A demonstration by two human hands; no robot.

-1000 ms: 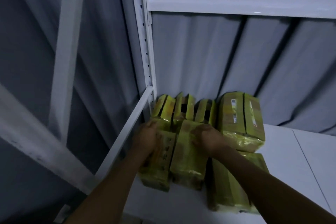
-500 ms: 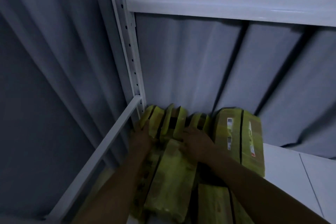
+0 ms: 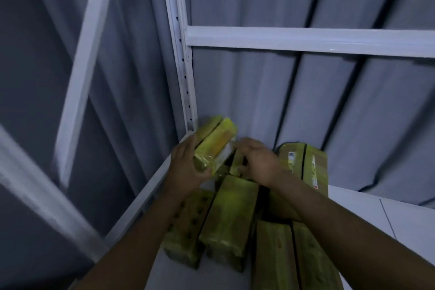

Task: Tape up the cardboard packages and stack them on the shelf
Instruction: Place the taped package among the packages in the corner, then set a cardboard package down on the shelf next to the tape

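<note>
Left hand [image 3: 186, 167] grips the lifted package [image 3: 216, 146], fingers and thumb wrapped round its near end. The pack is tilted, with its far end raised into the back-left corner just beside the upright post [image 3: 181, 73]. Right hand [image 3: 261, 162] sits over the back row just right of that pack, fingers bent downward. Its back hides the tips, so I cannot tell whether it pinches anything or only steadies.

My read is that this taped pack is being seated in the back row. To do it well:
- Lower the far end first.
- Keep the long side parallel to the neighbouring packs.
- Let the right hand hold those neighbours upright so the slot stays open.
- Grip firmly, since the glossy tape looks slick.

Edges:
- Post and side rail [image 3: 141, 200] crowd the left.
- The grey sheet [image 3: 259, 89] hangs directly behind, probably a soft stop, so don't push against it.
- The labelled package [image 3: 303, 167] closes the row on the right.
- The front-row packs [image 3: 228, 219] lie right under both wrists, so a low withdrawal could drag them.

Room:
- The shelf board [image 3: 388, 219] is bare to the right.
- The cross beam [image 3: 306, 40] is well above the hands, leaving ample headroom to lift out upward.
</note>
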